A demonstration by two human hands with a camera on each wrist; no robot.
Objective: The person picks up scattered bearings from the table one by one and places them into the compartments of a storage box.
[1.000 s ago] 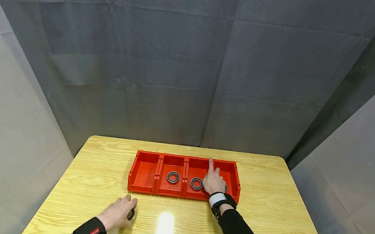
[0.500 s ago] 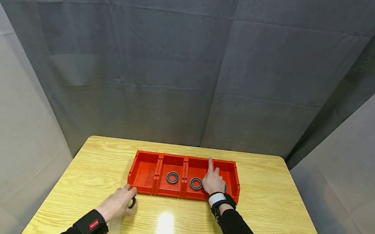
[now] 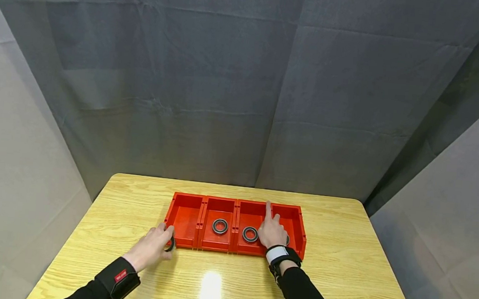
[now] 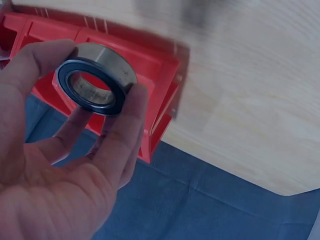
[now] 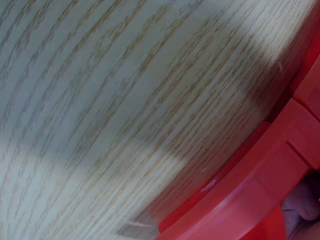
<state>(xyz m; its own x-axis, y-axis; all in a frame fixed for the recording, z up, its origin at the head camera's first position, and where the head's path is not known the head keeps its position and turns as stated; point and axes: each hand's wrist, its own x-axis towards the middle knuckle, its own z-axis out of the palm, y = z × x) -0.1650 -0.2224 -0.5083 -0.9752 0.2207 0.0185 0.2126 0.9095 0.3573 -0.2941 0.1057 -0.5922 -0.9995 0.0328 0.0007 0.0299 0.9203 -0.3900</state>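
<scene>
My left hand (image 3: 150, 249) pinches a ball bearing (image 4: 92, 82) by its rim between thumb and fingers. That ring has dark seals and a steel outer band. It hangs tilted at the front left corner of a row of joined red bins (image 3: 182, 236). One bearing (image 3: 220, 226) lies flat in the second bin from the left and another bearing (image 3: 250, 234) in the third. My right hand (image 3: 273, 232) rests over the divider between the third and fourth bins, its index finger straight along it. Its other fingers are partly hidden. Beside it shows the edge of a bearing (image 3: 288, 240).
The bins stand toward the back of a light wooden table (image 3: 331, 271) with rounded far corners. Behind it hangs a grey cloth (image 3: 227, 96), with paler cloth on both sides. A bright reflection lies on the tabletop in front of the bins.
My left hand has moved forward with the bearing, from the bare tabletop up to the leftmost bin's front corner. The right hand has stayed in place.
</scene>
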